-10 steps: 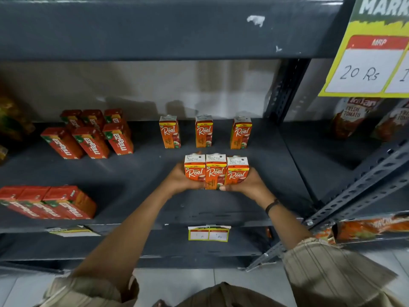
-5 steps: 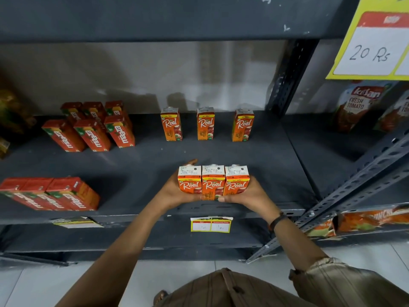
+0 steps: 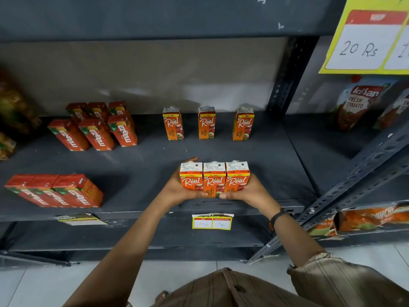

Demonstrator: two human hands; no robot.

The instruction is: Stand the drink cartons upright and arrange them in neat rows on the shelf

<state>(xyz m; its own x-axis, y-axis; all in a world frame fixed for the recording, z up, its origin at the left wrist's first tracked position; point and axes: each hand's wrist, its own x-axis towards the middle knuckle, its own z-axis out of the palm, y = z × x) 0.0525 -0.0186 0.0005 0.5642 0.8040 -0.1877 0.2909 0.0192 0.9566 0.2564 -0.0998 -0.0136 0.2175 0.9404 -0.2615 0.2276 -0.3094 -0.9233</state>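
Standing near the front edge of the grey shelf (image 3: 137, 173), three Real cartons (image 3: 214, 179) sit upright, pressed side by side. Your left hand (image 3: 177, 191) and right hand (image 3: 249, 192) clamp their outer sides, thumbs across the fronts.

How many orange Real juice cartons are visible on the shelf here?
6. Three stand apart in a back row: left, middle, right. Three are pressed together at the front between both hands: left, middle, right. None seem hidden.
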